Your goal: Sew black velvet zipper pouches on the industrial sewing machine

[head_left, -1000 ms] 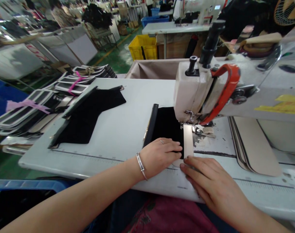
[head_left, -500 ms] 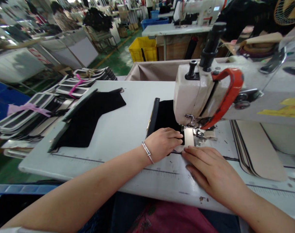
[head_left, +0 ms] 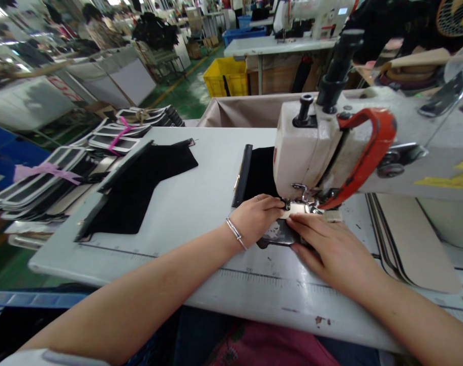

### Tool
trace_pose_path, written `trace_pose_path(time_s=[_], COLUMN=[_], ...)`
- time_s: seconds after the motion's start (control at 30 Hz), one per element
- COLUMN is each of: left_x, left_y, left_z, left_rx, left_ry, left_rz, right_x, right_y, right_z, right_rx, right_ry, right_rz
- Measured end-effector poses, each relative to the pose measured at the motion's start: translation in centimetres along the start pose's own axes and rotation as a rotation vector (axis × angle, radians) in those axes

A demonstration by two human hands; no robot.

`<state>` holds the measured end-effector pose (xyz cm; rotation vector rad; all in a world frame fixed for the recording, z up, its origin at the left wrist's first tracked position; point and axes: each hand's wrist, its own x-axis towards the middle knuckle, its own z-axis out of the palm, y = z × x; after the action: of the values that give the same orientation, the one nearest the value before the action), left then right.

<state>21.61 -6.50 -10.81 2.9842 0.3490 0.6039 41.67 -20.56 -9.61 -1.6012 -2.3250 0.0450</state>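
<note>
Under the head of the sewing machine (head_left: 307,152) lies a black fabric piece (head_left: 259,173) with a dark strip along its left edge. A small cream piece (head_left: 294,210) sits by the presser foot. My left hand (head_left: 256,217), with a silver bracelet at the wrist, lies on the near edge of the black piece, fingers extended and close together. My right hand (head_left: 326,239) rests flat, its fingertips on the cream piece, beside the left fingertips. The needle point is hidden. Another black piece (head_left: 140,183) lies flat on the table's left.
Bundled frame-shaped pieces (head_left: 52,178) tied with pink strips stand left of the white table (head_left: 201,213). Beige rounded panels (head_left: 414,239) lie right of the needle area. A fabric-lined bin (head_left: 246,112) and a yellow crate (head_left: 225,76) are behind. Other people are far back.
The black piece and cream piece have moved away from me at the machine, and the cream piece has turned sideways. Both hands have shifted slightly forward, uncovering a metal plate in front of the needle.
</note>
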Motion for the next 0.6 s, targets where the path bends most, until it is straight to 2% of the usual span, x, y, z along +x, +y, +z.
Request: trace_pose_path(time_s=[0.33, 0.6], left_x=[0.78, 0.71], left_y=[0.03, -0.02], left_z=[-0.36, -0.47], left_rx=[-0.024, -0.028], left_ry=[-0.023, 0.009], left_rz=[-0.105, -0.084], right_x=[0.57, 0.52], right_y=[0.19, 0.17], right_z=[0.47, 0.73], right_rx=[0.018, 0.025], right_ry=[0.022, 0.061], right_rz=[0.041, 0.027])
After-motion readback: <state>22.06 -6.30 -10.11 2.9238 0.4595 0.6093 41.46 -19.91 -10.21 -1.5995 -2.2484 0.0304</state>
